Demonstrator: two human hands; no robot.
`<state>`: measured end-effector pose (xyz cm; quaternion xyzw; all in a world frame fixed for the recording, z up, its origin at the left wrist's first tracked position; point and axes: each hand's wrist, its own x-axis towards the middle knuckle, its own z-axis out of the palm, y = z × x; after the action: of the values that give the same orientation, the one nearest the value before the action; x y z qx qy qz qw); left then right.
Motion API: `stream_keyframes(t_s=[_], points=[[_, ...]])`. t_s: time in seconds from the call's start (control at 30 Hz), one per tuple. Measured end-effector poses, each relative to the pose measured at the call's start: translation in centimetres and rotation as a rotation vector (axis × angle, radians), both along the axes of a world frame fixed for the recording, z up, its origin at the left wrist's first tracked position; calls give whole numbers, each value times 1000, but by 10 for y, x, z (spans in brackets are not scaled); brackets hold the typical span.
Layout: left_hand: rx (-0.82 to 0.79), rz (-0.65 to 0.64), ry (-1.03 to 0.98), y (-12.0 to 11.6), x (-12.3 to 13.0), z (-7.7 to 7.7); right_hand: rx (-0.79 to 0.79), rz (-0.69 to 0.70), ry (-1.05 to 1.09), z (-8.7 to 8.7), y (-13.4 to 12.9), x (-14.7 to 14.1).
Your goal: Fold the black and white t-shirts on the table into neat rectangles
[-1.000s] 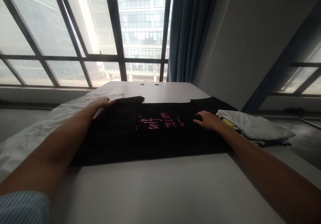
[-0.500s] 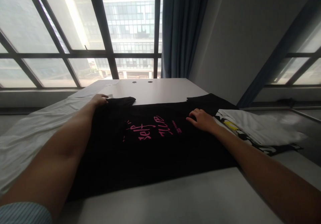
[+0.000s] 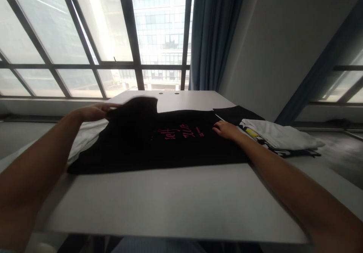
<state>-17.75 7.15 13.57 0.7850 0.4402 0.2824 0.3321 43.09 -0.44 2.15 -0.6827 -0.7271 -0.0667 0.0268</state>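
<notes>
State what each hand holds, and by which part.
Left hand grips the black T-shirt by its raised sleeve; right hand only rests flat on it.

A black T-shirt (image 3: 147, 143) with pink lettering lay spread on the white worktop (image 3: 176, 204). The left hand (image 3: 92, 112) gripped its raised sleeve, lifted off the surface; the right hand (image 3: 227, 129) pressed flat on the shirt's other side, beside a stack of folded clothes (image 3: 280, 139).

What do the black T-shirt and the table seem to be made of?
The black T-shirt looks like soft matte knit fabric, probably cotton: it drapes and lifts limply where the left hand raises its sleeve; the pink lettering seems printed. The table looks like smooth white laminate with a faint sheen; its core cannot be told.
</notes>
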Motion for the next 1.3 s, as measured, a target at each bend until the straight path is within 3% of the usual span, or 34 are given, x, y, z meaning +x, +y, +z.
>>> stream_keyframes(t_s=[0.1,0.13,0.3,0.4,0.53,0.77,0.97,1.13,1.3], points=[[-270,-160,374,-28,-11,-16,-60,-32,-20,6,-5,-5],[-280,-156,469,-34,-10,-20,-61,-50,-22,8,-7,-7],[-12,-99,679,-59,10,-36,49,-135,54,15,-11,-13],[132,-148,700,-77,22,-42,40,-44,132,11,-13,-4],[151,-265,700,-96,45,-53,58,66,167,0,-15,10],[130,-331,622,-96,73,-64,80,51,34,-3,-4,-3],[147,-316,615,-96,75,-68,70,121,33,15,35,-39],[127,-368,557,-97,81,-73,127,63,198,31,83,-67],[128,-382,467,-100,77,-65,-113,32,85,30,109,-68]])
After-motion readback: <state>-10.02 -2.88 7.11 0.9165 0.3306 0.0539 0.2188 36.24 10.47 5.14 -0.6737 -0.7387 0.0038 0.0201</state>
